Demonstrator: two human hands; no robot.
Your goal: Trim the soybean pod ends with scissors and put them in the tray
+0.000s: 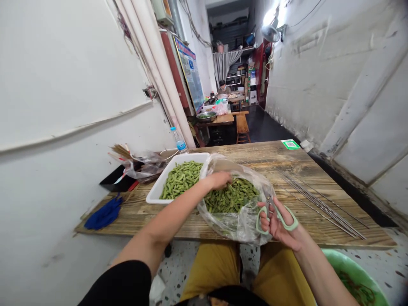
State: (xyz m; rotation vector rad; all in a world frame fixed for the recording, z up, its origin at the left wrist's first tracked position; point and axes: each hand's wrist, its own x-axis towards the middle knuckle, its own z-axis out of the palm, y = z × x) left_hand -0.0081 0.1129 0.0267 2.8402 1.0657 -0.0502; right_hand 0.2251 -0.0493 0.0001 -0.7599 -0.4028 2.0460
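Observation:
A clear plastic bag [242, 223] full of green bean pods [231, 197] sits at the near edge of the wooden table [318, 178]. My left hand [219, 179] reaches into the bag, fingers curled down among the pods; what they grip is hidden. At the bag's right side my right hand [280, 225] holds green-handled scissors [276, 212], fingers through the loops, blades pointing up toward the bag. To the left of the bag stands a white tray [156, 193] holding more green pods [181, 178].
Several long metal skewers [321, 204] lie on the table's right. A blue cloth [105, 214], a black box, a bag of sticks [137, 163] and a water bottle [180, 142] sit at the left wall. A green basin [353, 272] is on the floor at right. A person sits at a far table.

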